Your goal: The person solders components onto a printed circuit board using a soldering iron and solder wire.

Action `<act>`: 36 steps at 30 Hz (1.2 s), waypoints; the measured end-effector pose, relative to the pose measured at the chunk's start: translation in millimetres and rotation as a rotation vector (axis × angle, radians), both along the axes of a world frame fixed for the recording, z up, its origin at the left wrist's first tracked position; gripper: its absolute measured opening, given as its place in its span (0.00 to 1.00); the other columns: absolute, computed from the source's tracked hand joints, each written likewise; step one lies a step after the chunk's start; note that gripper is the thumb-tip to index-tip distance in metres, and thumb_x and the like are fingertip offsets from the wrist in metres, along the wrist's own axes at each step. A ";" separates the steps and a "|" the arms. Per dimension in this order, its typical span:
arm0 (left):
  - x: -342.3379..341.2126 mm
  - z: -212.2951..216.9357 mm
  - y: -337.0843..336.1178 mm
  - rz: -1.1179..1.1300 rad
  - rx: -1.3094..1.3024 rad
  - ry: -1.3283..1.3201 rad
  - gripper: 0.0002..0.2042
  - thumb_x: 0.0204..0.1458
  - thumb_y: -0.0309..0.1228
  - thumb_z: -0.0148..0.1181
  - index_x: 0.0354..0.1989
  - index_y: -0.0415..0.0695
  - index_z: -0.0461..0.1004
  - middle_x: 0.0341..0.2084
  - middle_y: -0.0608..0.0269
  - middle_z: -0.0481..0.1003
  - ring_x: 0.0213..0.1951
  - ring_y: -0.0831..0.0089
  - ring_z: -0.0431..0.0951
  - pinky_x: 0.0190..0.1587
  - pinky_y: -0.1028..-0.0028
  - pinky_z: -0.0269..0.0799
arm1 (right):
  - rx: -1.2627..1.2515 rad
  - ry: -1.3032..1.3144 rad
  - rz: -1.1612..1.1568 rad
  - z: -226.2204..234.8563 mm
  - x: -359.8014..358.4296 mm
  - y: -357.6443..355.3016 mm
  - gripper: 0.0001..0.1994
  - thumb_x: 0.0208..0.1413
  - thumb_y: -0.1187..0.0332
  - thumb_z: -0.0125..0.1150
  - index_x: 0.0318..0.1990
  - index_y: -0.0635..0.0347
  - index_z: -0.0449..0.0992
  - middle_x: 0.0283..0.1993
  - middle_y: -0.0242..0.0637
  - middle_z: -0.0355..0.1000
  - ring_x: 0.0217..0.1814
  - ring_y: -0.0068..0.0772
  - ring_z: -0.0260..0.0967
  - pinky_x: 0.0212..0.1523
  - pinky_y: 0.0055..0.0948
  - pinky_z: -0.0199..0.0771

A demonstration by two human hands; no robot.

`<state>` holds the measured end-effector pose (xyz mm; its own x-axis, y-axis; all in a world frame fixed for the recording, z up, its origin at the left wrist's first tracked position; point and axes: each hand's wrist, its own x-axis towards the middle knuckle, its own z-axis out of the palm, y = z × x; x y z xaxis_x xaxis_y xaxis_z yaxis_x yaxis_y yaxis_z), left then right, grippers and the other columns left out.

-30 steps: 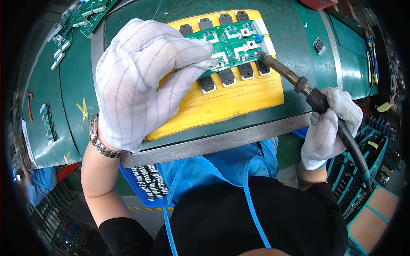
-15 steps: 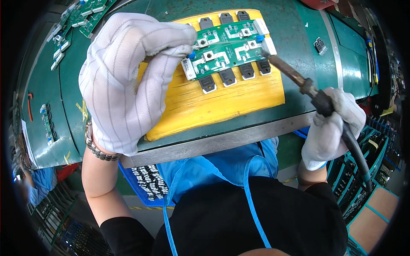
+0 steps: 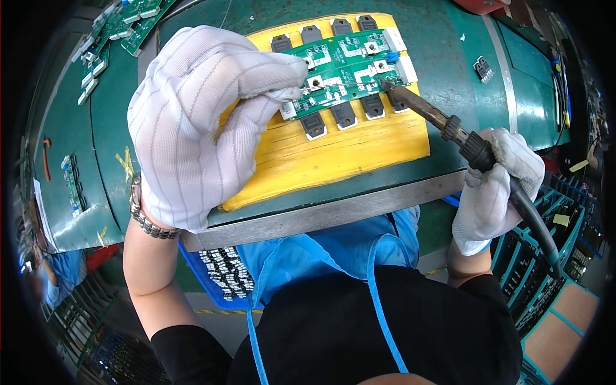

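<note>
My right hand [image 3: 497, 186], in a white glove, grips a soldering iron [image 3: 476, 150] by its dark handle. Its tip touches or hovers just over the right end of a green circuit board [image 3: 350, 54]; I cannot tell which. In my gloved left hand [image 3: 202, 122], thumb and forefinger pinch a thin strand of solder wire [image 3: 346, 85] that stretches across the board to the tip. Those fingers cover the board's left end. Black transistors [image 3: 344, 115] stick out along both long sides. Under the board is a yellow block [image 3: 333, 151].
Several more boards [image 3: 131, 22] lie at the far left, and another [image 3: 72, 186] at the near left. A black component [image 3: 482, 69] rests on the green table [image 3: 462, 96] at right. Below the metal table edge [image 3: 333, 208] sits a blue bin [image 3: 218, 292] of small parts.
My left hand has shifted slightly right and down, with the solder wire now lower across the board. The iron's tip has moved a little left and down.
</note>
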<state>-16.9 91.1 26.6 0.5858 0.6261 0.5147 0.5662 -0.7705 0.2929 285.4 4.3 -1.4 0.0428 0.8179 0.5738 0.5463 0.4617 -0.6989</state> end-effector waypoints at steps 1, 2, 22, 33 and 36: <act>-0.7 0.1 -0.2 0.003 0.000 0.003 0.07 0.48 0.20 0.64 0.36 0.43 0.82 0.34 0.63 0.82 0.38 0.65 0.79 0.43 0.70 0.75 | 0.011 0.009 0.020 0.4 -4.0 1.3 0.13 0.59 0.66 0.64 0.45 0.64 0.71 0.43 0.45 0.75 0.40 0.34 0.73 0.45 0.31 0.73; -1.3 -0.1 -0.2 -0.005 0.013 0.006 0.08 0.48 0.20 0.65 0.36 0.43 0.82 0.34 0.63 0.82 0.37 0.64 0.79 0.42 0.70 0.75 | -0.045 0.103 0.033 1.5 -8.1 -0.3 0.12 0.59 0.66 0.63 0.45 0.64 0.71 0.44 0.45 0.75 0.40 0.33 0.73 0.45 0.29 0.72; 7.8 -6.9 -7.3 -0.342 -0.073 0.197 0.11 0.45 0.33 0.65 0.38 0.50 0.80 0.48 0.73 0.81 0.40 0.66 0.77 0.47 0.67 0.70 | -0.054 0.143 0.011 -4.4 -2.2 -0.6 0.12 0.59 0.69 0.62 0.46 0.64 0.71 0.45 0.46 0.74 0.41 0.34 0.72 0.45 0.30 0.73; 15.3 -15.8 -13.4 -0.273 -0.059 0.163 0.13 0.43 0.32 0.66 0.40 0.51 0.78 0.53 0.71 0.79 0.45 0.64 0.75 0.47 0.66 0.66 | -0.044 0.068 -0.002 -4.6 -0.5 0.5 0.13 0.59 0.68 0.62 0.47 0.64 0.71 0.44 0.45 0.74 0.42 0.35 0.73 0.46 0.32 0.73; 14.5 -16.7 -13.9 -0.272 -0.068 0.166 0.13 0.44 0.32 0.66 0.40 0.51 0.78 0.53 0.72 0.79 0.45 0.64 0.75 0.47 0.65 0.66 | -0.038 0.130 0.018 -6.2 -0.4 2.0 0.13 0.59 0.67 0.63 0.46 0.64 0.71 0.44 0.45 0.74 0.42 0.35 0.73 0.47 0.33 0.73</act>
<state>-2.4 77.3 9.9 0.8088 0.4649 0.3602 0.3869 -0.8819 0.2695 285.0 6.3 -7.7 0.0999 0.8401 0.5332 0.4413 0.4429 -0.7804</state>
